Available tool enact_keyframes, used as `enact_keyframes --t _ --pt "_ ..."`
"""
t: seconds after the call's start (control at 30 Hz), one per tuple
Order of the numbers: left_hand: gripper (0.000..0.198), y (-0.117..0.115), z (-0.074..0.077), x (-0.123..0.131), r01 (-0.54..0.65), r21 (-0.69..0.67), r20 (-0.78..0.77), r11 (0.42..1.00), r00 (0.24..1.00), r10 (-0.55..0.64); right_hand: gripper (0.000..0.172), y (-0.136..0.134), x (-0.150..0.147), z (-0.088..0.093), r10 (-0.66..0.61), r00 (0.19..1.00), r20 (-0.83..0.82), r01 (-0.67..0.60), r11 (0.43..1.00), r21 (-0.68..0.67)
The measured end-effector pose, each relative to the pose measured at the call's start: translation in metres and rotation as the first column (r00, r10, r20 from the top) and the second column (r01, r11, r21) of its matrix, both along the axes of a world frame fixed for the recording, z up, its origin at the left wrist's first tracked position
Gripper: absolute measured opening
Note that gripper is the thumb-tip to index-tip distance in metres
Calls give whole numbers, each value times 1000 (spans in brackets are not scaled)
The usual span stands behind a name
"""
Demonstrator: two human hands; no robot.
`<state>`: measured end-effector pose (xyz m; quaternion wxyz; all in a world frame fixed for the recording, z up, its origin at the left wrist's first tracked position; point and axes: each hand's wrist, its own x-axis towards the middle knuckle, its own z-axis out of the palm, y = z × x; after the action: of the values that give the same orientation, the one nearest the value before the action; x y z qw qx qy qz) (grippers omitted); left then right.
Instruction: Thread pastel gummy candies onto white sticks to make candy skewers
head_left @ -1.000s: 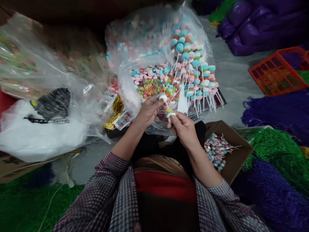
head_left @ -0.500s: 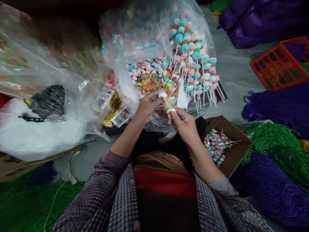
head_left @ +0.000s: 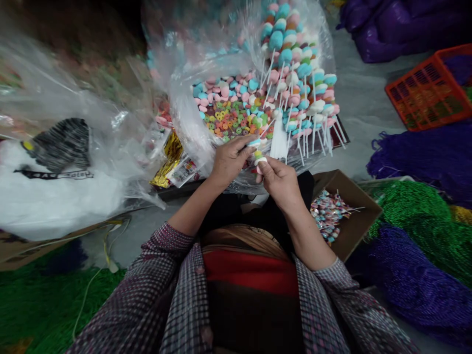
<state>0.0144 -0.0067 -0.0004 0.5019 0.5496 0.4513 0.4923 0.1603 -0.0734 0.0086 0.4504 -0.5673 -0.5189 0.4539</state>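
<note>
Between my two hands is a candy skewer [head_left: 258, 157], with a white candy and a yellow-green one showing at its near end. My left hand [head_left: 229, 161] pinches a blue-and-white marshmallow [head_left: 254, 142] at the upper end, close against the yellow-green candy. Thumb and fingers of my right hand [head_left: 279, 181] are closed around the white candy. Just beyond my hands lie loose gummy rings [head_left: 230, 118] and pink and blue marshmallows [head_left: 221, 91] in a plastic bag. Finished-looking candy skewers [head_left: 306, 98] are piled to the right, white sticks toward me.
A cardboard box [head_left: 356, 231] with wrapped candy sticks [head_left: 328, 216] stands at my right. Beyond it are green bead strings [head_left: 420, 216], purple strands [head_left: 424, 157] and an orange crate [head_left: 427, 88]. At left, a dark grey knitted glove [head_left: 64, 147] lies on a white bag [head_left: 66, 206].
The blue-and-white marshmallow has come closer to the yellow-green candy, covering the bare stick that showed between them. My view has shifted slightly.
</note>
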Motion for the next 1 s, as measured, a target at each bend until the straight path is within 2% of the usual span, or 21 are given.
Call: enact_keyframes --t 0.07,0.2,0.3,0.37,0.47,0.6,0.73,0.87,1.0 --pt "26 1 0 2 -11 -11 18 1000 1000 11 52 0 -2 0 -15 997 -79 12 999 -46" --pt "22 7 -10 2 -16 -163 155 986 987 42 40 -5 -3 1 -18 949 -315 -35 986 -163" --pt "20 13 -19 -2 -31 -199 204 979 976 72 60 -17 1 1 23 928 -371 -112 970 -218" --pt "21 16 -22 -5 -44 -178 173 983 982 76 59 -28 4 0 26 935 -353 -125 957 -263" --pt "24 16 -23 -7 -62 -76 49 995 997 66 48 -40 7 -2 -21 967 -256 -59 951 -302" --pt "25 9 -20 -2 -36 50 -78 998 996 39 40 -44 2 -2 -67 987 -149 30 971 -237" --pt "32 5 -13 4 -26 99 -135 995 990 39 35 -46 -5 -1 -108 984 -144 80 978 -193" --pt "37 -2 -11 10 45 120 -146 992 989 -27 34 -45 -7 -6 -145 977 -158 119 979 -164" --pt "41 -11 -16 13 165 172 -213 971 969 -127 38 -36 -5 -12 -153 971 -185 117 974 -193"
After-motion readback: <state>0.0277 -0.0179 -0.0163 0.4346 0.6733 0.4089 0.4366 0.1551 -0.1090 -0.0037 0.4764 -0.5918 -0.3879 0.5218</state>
